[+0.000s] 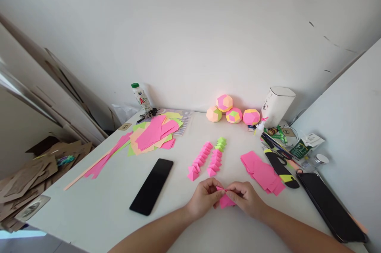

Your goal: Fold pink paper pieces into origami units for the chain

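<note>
Both hands meet near the table's front edge around one piece of pink paper [226,201]. My left hand [206,197] pinches its left side between thumb and fingers, and my right hand [246,199] grips the right side the same way. Part of the paper is covered by the fingers, so its folds are hard to make out. Just beyond the hands lie two rows of small folded pieces: a pink row [201,158] and a second row [214,161] of pink with green ones [220,143] at its far end. To the right rests a spread of flat pink paper rectangles [262,171].
Left are a black phone [151,186], paper sheets [151,136], paper strips [110,154], keys [148,114] and a bottle [141,97]. Several paper balls [233,115] sit by the wall. Right are scissors [279,165], a white container [276,104], a jar [318,161] and a black case [331,205].
</note>
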Tool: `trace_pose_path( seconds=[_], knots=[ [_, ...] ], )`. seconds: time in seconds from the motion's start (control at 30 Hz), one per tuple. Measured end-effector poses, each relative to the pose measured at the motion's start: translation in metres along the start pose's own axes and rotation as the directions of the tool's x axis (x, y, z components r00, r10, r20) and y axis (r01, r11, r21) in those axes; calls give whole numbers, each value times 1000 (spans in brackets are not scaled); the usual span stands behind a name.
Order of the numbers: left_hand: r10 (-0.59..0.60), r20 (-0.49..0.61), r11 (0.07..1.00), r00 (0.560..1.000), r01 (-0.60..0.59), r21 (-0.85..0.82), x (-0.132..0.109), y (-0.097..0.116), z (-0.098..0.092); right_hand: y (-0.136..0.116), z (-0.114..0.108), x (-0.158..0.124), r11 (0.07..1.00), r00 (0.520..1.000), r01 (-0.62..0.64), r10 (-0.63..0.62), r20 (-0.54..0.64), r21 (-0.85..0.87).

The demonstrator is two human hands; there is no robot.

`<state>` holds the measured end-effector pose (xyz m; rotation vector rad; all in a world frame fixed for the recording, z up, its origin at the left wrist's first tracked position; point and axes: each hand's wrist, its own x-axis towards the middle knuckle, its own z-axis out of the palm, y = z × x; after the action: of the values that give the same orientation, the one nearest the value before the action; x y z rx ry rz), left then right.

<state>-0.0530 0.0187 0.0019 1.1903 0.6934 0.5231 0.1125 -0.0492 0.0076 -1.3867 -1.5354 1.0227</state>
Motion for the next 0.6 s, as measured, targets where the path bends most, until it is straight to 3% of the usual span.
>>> trace_pose_path(
  seconds=[0.3, 0.6],
  knots=[
    [4, 1, 1000, 1000, -4, 31, -1, 1, -1, 2, 0, -1, 1000, 1000, 2, -1, -22, 9],
    [28, -47, 996, 999, -31, -82, 0, 2, -2, 4, 2, -1, 1000, 999, -19, 20, -37, 20]
  ],
)
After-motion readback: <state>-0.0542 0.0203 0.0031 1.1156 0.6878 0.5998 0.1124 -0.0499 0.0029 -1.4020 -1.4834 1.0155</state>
